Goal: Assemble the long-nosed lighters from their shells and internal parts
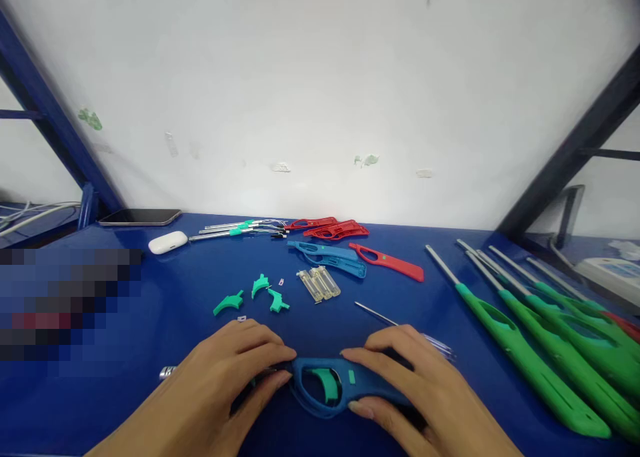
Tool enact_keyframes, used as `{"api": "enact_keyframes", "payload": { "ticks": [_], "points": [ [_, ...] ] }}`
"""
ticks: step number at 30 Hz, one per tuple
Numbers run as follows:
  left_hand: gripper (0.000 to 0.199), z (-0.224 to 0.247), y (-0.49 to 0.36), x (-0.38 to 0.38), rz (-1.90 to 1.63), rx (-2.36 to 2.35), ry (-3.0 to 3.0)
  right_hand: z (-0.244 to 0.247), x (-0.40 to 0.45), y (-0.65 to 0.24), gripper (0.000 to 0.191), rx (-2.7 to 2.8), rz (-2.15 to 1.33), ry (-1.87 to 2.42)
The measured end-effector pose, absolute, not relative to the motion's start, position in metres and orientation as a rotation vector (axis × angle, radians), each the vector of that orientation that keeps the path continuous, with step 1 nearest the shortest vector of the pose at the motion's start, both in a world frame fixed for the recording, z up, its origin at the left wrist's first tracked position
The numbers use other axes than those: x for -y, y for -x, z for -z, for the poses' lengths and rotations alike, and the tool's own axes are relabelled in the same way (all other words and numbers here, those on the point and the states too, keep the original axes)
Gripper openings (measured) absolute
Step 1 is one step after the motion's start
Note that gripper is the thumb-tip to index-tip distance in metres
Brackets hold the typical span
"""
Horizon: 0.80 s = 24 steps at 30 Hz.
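A blue utility lighter point(369, 379) lies crosswise low in the middle of the head view, held between both hands. Through the opening in its handle shows a teal trigger point(330, 385), and a small teal switch point(351, 377) sits on its side. My left hand point(220, 377) is closed on the lighter's front end; a silver metal tube end point(167, 372) sticks out beyond that hand. Fingers and thumb of my right hand point(415, 383) clasp the handle from above and below. The handle's far end is hidden under the right palm.
Loose teal triggers point(260, 285) and clear fuel tanks point(320, 283) lie ahead. Behind are blue shells point(330, 253), red shells point(390, 262) and metal rods point(220, 231). Green lighters point(530, 357) line the right. A screwdriver shaft point(375, 311) points toward my right hand. A phone point(140, 217) and white case point(168, 242) lie back left.
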<state>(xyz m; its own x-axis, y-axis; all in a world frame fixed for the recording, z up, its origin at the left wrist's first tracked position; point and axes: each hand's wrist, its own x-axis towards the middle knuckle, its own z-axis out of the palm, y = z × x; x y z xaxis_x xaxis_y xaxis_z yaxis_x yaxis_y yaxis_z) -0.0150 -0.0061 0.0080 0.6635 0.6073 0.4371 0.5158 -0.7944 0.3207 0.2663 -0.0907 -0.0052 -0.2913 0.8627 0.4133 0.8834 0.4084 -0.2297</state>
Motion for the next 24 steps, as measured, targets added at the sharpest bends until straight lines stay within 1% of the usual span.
{"api": "enact_keyframes", "payload": {
  "ticks": [4,8,12,19,24],
  "points": [
    [0.016,-0.011,0.016,0.006,-0.770,-0.910,-2.692,0.003,0.090,-0.263,0.031,2.173,0.097,1.443],
    [0.016,-0.010,0.017,0.007,-0.766,-0.887,-2.690,0.000,0.089,-0.258,0.041,2.132,0.195,1.393],
    [0.017,-0.009,0.016,0.007,-0.778,-0.872,-2.702,-0.001,0.087,-0.257,0.042,2.122,0.247,1.382],
    [0.027,-0.011,0.014,0.002,-0.830,-0.859,-2.708,0.002,0.088,-0.256,0.039,2.127,0.189,1.379],
    [0.026,-0.007,0.017,0.002,-0.748,-0.870,-2.674,0.004,0.088,-0.253,0.039,2.149,0.167,1.381]
  ]
}}
